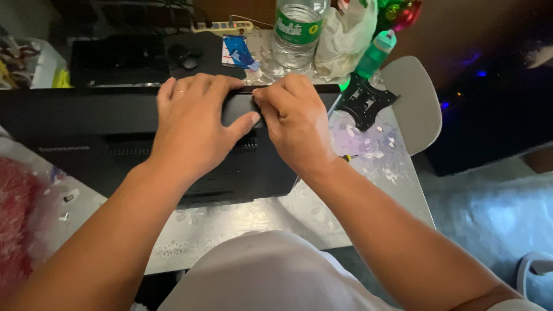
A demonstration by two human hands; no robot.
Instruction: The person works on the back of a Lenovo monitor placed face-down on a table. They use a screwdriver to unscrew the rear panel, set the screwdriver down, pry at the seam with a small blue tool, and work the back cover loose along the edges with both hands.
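Both my hands on the flat black plastic monitor back (144, 150), lying face-down on the bench (345, 201). Left hand (193, 124) spread flat, thumb out, gripping nothing. Right hand (294, 124) curled, fingertips pinching its top edge. Black square metal mount bracket (364, 101) just beyond right hand.

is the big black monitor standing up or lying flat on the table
Lying flat, back side up: the monitor rests on the table, with both hands, left and right, pressing on it.
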